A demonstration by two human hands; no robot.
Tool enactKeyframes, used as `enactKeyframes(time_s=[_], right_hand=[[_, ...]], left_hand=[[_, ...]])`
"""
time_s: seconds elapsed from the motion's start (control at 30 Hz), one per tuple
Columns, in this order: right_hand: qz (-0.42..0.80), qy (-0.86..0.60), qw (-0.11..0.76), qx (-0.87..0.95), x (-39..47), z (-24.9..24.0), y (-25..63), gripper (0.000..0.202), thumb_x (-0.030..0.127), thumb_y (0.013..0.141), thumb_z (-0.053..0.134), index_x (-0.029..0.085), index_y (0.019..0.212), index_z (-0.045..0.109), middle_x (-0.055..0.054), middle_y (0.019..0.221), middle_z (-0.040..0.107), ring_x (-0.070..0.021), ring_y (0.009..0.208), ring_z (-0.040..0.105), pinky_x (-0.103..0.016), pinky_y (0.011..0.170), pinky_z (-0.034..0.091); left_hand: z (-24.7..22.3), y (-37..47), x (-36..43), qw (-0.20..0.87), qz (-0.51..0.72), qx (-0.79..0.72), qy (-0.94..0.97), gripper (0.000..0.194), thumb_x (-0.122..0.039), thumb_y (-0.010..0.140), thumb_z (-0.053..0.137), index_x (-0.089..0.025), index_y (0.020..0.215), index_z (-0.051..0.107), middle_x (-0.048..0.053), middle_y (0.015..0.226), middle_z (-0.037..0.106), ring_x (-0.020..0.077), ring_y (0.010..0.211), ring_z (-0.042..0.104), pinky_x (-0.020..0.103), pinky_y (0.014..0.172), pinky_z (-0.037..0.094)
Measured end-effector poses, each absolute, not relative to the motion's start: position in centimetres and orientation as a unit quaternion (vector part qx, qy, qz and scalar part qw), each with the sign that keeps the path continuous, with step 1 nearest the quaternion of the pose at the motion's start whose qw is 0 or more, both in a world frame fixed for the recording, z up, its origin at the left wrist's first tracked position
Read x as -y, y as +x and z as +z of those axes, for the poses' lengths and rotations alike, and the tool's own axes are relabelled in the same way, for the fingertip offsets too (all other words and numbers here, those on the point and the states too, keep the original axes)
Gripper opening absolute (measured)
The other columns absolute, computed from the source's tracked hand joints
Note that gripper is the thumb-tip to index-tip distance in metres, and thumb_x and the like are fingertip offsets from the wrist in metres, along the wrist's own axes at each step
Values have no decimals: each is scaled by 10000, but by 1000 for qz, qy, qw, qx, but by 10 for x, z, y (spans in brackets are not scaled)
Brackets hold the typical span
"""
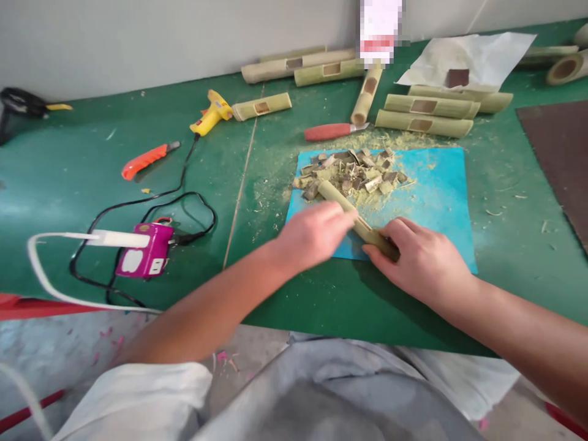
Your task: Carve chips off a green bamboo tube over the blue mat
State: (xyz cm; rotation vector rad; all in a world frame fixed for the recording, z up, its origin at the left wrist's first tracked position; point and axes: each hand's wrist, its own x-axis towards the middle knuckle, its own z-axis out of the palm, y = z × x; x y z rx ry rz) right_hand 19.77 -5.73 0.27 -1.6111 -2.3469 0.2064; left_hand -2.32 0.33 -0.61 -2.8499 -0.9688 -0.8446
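A bamboo tube with a cut slot lies slantwise over the blue sheet. Its near end is gripped by my right hand, thumb below and fingers above. My left hand is closed at the slot in the tube's middle, slightly blurred; whatever its fingers pinch is hidden. Just beyond the tube lies a heap of bamboo chips with yellowish dust. A red-handled knife rests behind the sheet.
Several slotted bamboo pieces lie at the back, near white paper. On the left are a yellow glue gun, an orange utility knife and a purple power adapter with cables. A dark brown sheet lies right.
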Motion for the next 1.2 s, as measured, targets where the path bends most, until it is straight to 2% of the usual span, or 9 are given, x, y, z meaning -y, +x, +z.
enactKeyframes(time_s=[0.1,0.2,0.33,0.47,0.57,0.67,0.9,1.0,1.2], right_hand=[[63,-559,149,813,57,2,197,253,413,864,572,177,775,556,-20,706,593,-125,553,482,-272,516,274],[60,-552,148,818,57,2,197,251,407,852,587,178,758,548,-15,689,582,-123,546,478,-269,513,272],[56,-557,143,816,57,2,198,257,416,861,575,179,767,546,-14,699,583,-121,546,477,-269,512,270],[51,-552,146,819,58,2,198,248,405,863,571,181,761,539,-10,690,571,-119,546,475,-267,508,263],[30,-544,157,823,59,1,197,250,399,869,570,179,756,533,-8,684,568,-115,534,465,-267,503,260],[15,-535,163,829,59,1,196,239,386,863,581,181,751,530,-3,676,565,-115,525,460,-264,495,254],[7,-535,156,830,59,3,195,255,401,877,555,185,746,517,-10,673,558,-125,541,473,-266,497,244],[19,-543,150,826,60,3,195,255,406,887,534,187,756,516,-13,684,562,-126,550,476,-265,505,248],[34,-551,145,821,60,3,194,252,410,877,540,191,756,510,-12,685,560,-125,549,467,-264,506,240]], left_hand=[[-7,-22,-4,45,-297,359,-884,295,-218,1009,434,-108,937,698,46,732,592,134,678,566,246,633,483],[-9,-23,-6,53,-293,316,-901,295,-216,1010,420,-117,1032,697,43,727,602,145,702,579,251,656,496],[-9,-27,-12,74,-300,362,-879,299,-227,1007,439,-101,940,702,66,769,625,136,689,576,247,648,495],[-8,-27,-11,30,-246,332,-910,283,-237,1010,432,-140,1022,698,57,807,643,131,731,595,239,679,506],[-7,-26,-9,41,-283,371,-883,301,-240,1013,431,-112,974,700,64,782,631,136,713,595,246,666,509],[-8,-25,-8,24,-259,339,-904,273,-215,1003,443,-112,1064,689,53,763,628,138,697,597,249,657,511],[-10,-28,-12,28,-265,339,-902,273,-214,1004,444,-119,1058,694,45,744,626,134,683,589,247,651,503],[-10,-28,-13,52,-307,377,-872,274,-230,1000,465,-109,952,706,60,758,638,139,702,595,251,659,503],[-9,-30,-15,29,-289,365,-885,267,-245,999,474,-120,966,707,61,771,640,142,712,593,258,666,499]])
